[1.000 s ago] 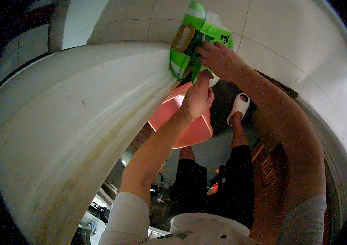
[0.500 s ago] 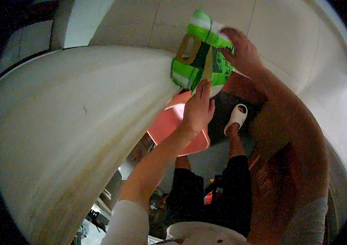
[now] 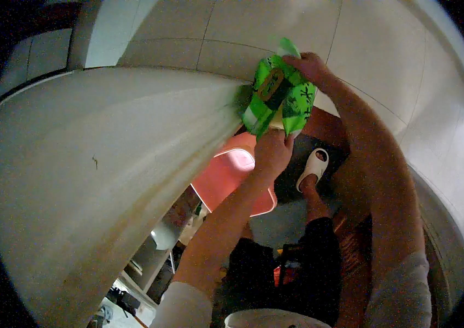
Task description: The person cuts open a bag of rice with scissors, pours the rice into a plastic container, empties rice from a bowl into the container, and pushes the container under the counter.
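A green and white bag point(image 3: 297, 104) with dark lettering and a tan oval handle patch hangs between my hands, above a pink bin. My left hand point(image 3: 273, 154) is closed on the bag's lower edge, its thumb pointing up. My right hand point(image 3: 307, 66) grips the upper right edge, fingers curled round the plastic. Between the two edges the bag shows a pale gap near my left hand; what is inside cannot be made out.
The pink bin point(image 3: 224, 183) stands on the dark floor below, beside a large pale curved surface point(image 3: 95, 180) at the left. A white slipper point(image 3: 314, 167) is on my foot. Pale tiled wall point(image 3: 374, 60) rises behind. Cluttered shelves point(image 3: 144, 268) show lower left.
The bag has come lower in view, tilted and crumpled more. My right hand has shifted from over the bag's front to its upper edge. My left hand has stayed at the lower edge.
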The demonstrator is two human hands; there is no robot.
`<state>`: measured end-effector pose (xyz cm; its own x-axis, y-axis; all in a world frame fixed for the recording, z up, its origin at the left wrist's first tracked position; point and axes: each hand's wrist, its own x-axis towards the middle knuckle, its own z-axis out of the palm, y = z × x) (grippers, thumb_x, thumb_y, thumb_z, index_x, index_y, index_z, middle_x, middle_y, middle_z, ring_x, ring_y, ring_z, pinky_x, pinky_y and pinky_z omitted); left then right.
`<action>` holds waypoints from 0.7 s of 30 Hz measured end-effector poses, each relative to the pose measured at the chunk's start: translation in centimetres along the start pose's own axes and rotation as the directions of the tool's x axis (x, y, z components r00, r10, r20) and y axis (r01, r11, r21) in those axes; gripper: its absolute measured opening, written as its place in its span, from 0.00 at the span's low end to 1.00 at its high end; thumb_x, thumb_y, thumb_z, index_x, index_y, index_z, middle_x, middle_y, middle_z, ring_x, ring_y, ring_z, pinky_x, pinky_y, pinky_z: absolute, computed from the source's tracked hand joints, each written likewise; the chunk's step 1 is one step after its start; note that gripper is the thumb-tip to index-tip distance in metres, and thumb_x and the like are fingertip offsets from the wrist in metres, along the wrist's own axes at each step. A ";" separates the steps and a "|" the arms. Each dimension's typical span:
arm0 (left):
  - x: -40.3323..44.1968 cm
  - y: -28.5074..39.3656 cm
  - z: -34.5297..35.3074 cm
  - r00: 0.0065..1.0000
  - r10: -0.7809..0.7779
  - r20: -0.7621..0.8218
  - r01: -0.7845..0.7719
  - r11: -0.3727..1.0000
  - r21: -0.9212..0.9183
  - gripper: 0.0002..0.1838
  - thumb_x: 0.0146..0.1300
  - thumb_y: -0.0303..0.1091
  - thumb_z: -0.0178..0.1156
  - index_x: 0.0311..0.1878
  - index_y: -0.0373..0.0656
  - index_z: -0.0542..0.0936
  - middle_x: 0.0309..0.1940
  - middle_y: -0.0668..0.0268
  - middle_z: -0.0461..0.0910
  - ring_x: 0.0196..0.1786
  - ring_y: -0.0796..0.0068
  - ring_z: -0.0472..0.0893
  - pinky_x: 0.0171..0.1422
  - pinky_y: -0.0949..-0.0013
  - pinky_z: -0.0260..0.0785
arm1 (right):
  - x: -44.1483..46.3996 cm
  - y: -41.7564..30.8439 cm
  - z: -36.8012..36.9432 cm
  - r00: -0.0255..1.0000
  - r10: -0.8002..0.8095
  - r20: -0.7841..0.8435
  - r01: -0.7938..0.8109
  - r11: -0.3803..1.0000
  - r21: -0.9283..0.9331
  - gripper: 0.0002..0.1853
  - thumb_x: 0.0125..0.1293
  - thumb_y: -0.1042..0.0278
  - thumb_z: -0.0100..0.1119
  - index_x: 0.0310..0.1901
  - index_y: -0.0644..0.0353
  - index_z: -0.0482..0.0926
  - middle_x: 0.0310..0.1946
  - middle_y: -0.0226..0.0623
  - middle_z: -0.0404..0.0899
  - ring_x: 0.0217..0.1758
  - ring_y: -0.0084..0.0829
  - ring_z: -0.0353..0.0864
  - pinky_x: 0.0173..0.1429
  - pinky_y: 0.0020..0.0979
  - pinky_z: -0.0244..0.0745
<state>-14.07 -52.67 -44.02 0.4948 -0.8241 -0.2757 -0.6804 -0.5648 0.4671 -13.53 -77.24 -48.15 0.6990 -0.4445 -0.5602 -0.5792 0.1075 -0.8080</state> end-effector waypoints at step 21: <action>-1.8 -0.5 -0.3 0.701 0.657 0.277 -0.690 0.723 0.032 0.08 0.50 0.29 0.54 0.34 0.44 0.79 0.36 0.64 0.77 0.48 0.66 0.75 0.58 0.66 0.69 | -31.5 22.9 6.3 0.807 0.310 -0.503 -0.147 0.930 0.337 0.25 0.64 0.55 0.60 0.55 0.64 0.70 0.44 0.42 0.78 0.44 0.37 0.81 0.48 0.33 0.77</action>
<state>-14.47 -50.87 -43.47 -0.2497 -0.9610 -0.1190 -0.8507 0.1590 0.5011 -46.20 -55.17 -50.13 0.1732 -0.7729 -0.6104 -0.5002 0.4649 -0.7305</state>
